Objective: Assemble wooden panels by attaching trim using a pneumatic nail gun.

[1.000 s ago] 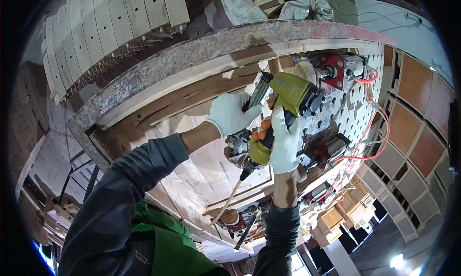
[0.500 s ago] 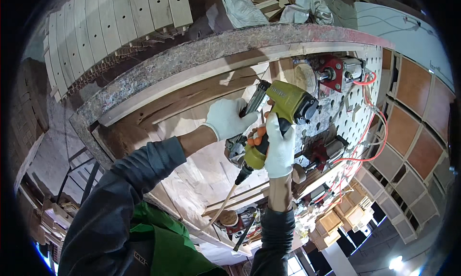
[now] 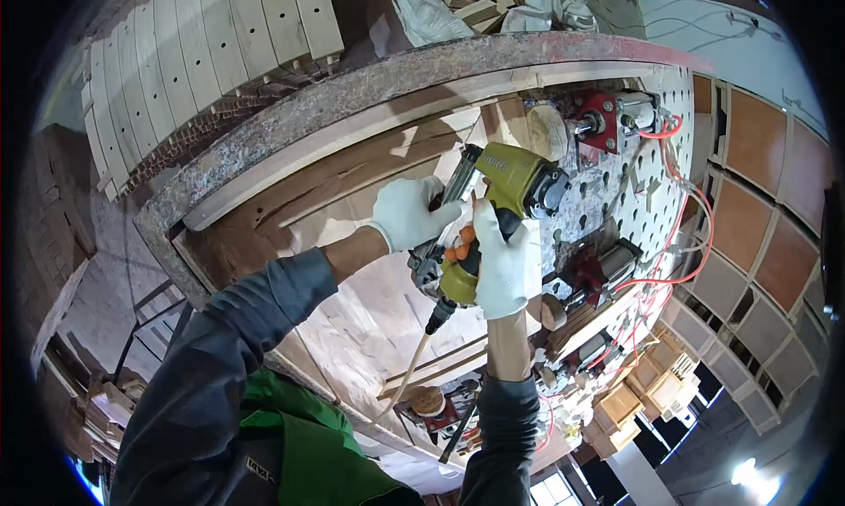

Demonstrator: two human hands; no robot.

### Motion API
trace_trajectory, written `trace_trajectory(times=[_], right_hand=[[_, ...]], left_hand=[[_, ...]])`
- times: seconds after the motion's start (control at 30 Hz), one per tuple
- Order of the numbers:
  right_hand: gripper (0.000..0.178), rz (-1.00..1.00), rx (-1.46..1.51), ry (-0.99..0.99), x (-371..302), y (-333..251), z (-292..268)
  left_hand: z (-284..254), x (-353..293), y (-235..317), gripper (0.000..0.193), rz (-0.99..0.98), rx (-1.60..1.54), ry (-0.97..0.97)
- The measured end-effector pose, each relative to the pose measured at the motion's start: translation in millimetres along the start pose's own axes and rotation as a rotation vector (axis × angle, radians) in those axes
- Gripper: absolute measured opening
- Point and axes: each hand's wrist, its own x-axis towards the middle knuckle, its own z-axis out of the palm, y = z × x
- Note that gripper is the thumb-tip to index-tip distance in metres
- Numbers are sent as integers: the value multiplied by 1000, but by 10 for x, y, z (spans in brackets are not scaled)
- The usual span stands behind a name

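Observation:
A yellow-green and black air nail gun [image 3: 521, 179] is held over the wooden panel [image 3: 348, 317] on the workbench. My right hand [image 3: 502, 273], in a white glove, wraps around its handle, and orange fingertips show on the handle's left side. Also white-gloved, my left hand [image 3: 407, 214] is closed on the gun's long metal magazine, its thumb and fingers to the left of the tool. A pale air hose [image 3: 407, 374] runs from the handle's lower end toward me. What lies under the tool is partly hidden.
Red-mounted pneumatic clamps [image 3: 597, 123] with round wooden pads stand along the perforated bench top [image 3: 656, 167]. Red air hoses [image 3: 695, 233] loop at the right. Drilled wooden slats [image 3: 202, 48] are stacked at the far left, and wooden frames [image 3: 761, 233] stand at the right.
The whole view has shifted slightly. My hands and the nail gun sit a little farther left in it, with both grips unchanged.

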Motion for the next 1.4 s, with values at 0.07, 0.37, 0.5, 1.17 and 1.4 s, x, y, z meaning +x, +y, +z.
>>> trace_trajectory(times=[0.07,0.37,0.5,1.17,1.4], right_hand=[[19,-20,93,-8,-74,140,-74],[17,36,145,475,-1620,1140,-943],[17,159,311,692,-2224,1778,-1305],[23,60,648,592,-1714,2414,-2855],[36,74,563,534,-1630,2535,-2954]], left_hand=[[-54,-37,-60,35,85,-23,-21],[276,-765,361,18,400,-345,-351],[1018,-1393,266,22,384,-340,-603],[3054,-1695,418,33,358,91,-544],[3085,-1725,490,31,257,60,-501]])
